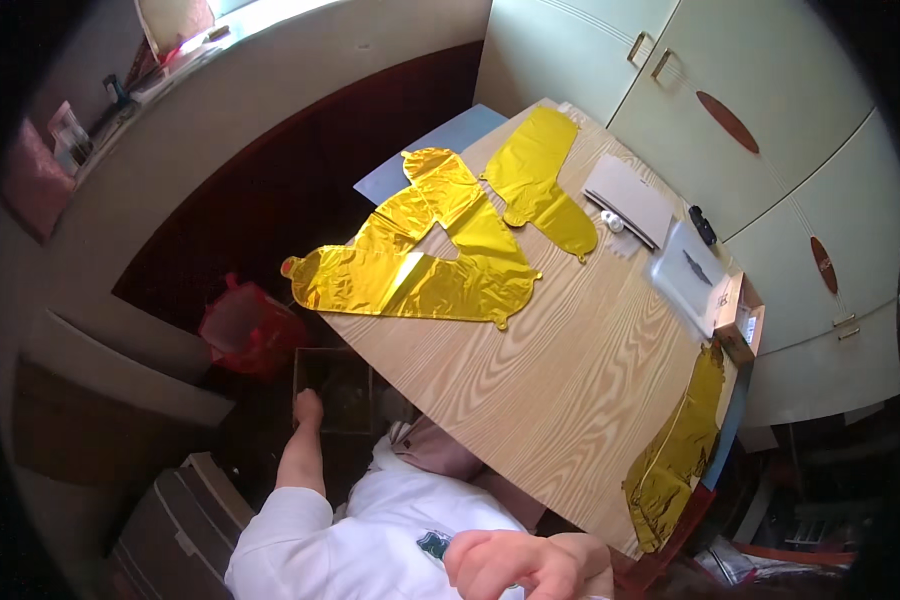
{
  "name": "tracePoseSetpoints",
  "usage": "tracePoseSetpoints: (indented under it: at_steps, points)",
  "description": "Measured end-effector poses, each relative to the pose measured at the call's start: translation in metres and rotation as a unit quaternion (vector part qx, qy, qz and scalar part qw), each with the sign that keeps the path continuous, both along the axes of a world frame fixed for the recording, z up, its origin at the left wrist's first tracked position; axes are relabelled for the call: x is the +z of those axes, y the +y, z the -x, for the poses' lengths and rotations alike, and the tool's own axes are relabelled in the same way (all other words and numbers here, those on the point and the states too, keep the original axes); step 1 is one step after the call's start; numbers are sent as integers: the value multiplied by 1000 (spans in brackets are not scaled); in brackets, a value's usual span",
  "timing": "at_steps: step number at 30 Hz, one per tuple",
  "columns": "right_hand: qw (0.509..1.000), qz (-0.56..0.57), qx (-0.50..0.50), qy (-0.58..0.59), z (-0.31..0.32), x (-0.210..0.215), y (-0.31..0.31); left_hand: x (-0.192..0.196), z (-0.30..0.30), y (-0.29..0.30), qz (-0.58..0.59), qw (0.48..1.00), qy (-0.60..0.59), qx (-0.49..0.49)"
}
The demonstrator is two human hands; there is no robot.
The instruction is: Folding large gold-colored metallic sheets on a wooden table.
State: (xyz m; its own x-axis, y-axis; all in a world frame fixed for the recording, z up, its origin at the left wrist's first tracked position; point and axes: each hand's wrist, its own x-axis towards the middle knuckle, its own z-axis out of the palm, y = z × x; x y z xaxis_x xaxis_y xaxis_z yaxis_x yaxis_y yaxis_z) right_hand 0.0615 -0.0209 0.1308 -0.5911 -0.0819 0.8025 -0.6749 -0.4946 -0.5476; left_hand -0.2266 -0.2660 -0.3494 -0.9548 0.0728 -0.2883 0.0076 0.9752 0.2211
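Big pale cabinet doors (760, 85) fill the far side of the room, and in front there's a wood-grain table (560, 400) with three flat gold foil pieces on it: a triangular one with a hole (495, 270) on the left side, a bent one (535, 165) just beyond, and a folded-looking one (675, 465) along the right edge. A red bag (255, 325) sits below the table's left side, near an open box (372, 390). Left hand (308, 408) is at that box's rim, fingers bunched, can't tell if they're gripping. Right hand (515, 565) is up by the white shirt, fingers curled in; can't tell if anything's inside. Shirt's little green emblem (434, 544) is too small to read.
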Motion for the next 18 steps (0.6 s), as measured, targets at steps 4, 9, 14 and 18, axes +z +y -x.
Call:
tracePoseSetpoints:
  at_steps: [4, 9, 14, 18]
  points:
    - [1000, 29, 7, -5, 9, -9, -5, -29, 5, -3, -12, 998, -66, -8]
    - [998, 53, -4, -16, 14, -17, -9, -109, 14, -22, -43, 982, -155, -104]
    - [991, 83, -90, -49, 16, -39, -20, -138, 11, -3, -256, 915, -311, -15]
    - [964, 118, -190, -146, -1, -68, -35, -155, 30, -23, -265, 821, -426, 273]
